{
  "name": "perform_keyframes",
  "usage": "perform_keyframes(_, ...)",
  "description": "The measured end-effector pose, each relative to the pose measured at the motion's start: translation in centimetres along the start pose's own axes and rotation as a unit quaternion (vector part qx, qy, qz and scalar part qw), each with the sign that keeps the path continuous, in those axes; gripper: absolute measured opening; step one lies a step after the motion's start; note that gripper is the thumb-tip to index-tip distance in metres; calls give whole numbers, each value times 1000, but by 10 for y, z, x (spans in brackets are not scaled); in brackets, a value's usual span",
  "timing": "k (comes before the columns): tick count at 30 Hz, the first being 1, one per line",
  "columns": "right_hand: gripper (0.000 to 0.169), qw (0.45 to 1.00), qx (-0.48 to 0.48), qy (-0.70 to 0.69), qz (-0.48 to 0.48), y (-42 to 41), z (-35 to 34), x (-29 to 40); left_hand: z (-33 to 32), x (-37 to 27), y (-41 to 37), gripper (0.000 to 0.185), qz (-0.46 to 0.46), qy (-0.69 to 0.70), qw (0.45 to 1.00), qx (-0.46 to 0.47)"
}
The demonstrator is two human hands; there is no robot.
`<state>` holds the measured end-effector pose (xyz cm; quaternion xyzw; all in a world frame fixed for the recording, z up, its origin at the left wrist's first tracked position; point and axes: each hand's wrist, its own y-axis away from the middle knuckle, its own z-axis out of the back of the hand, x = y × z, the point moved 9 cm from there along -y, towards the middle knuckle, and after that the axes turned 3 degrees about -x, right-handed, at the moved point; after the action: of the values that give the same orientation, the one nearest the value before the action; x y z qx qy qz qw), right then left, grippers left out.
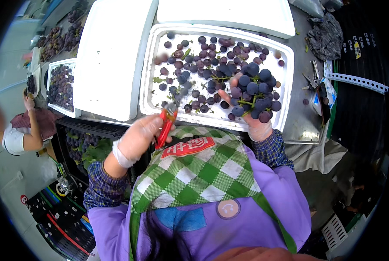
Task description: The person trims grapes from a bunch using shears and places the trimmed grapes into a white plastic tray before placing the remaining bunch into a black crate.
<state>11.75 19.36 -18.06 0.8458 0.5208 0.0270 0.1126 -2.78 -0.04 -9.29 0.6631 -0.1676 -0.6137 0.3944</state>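
Observation:
My left hand (140,135), in a clear glove, is closed around red-handled pruning shears (164,130), whose blades point up over the near left edge of a white foam tray (287,84). At the tray's right side, my right hand (259,127), also gloved, supports a bunch of dark grapes (253,88) from beneath, its fingers partly hidden by the fruit. Green stems show in the bunch. Below and around it, many loose grapes (202,62) and bits of stem lie in the tray. The shears and the bunch are apart.
White foam lids or boxes (111,58) stand left of and behind the tray. A smaller tray of grapes (61,86) lies further left, near a co-worker (21,133). Below the table edge is a black crate of grapes (83,143). Crumpled dark plastic (325,37) and metal tools (311,78) lie right.

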Motion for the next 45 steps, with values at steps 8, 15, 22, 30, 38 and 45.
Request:
perform_keyframes(8, 42, 995, -20, -97, -7, -4, -6, -2, -50, -39, 18, 56, 3, 87, 977, 194)
perform_keyframes(15, 44, 995, -46, -85, 12, 2, -33, -4, -85, -37, 2, 51, 37, 150, 953, 261)
perform_keyframes(22, 45, 992, -49, -119, 4, 1, -34, -9, -93, -35, -5, 53, 50, 168, 947, 270)
perform_keyframes(30, 44, 994, -31, -101, 4, -1, -32, -6, -99, -33, -8, 51, 57, 222, 936, 268)
perform_keyframes(38, 42, 996, -35, -77, 10, 0, -33, -5, -102, -32, -6, 53, 50, 227, 932, 278)
perform_keyframes(45, 43, 999, -29, -9, 21, 2, -44, -7, -103, -32, -7, 45, 67, 260, 923, 277)
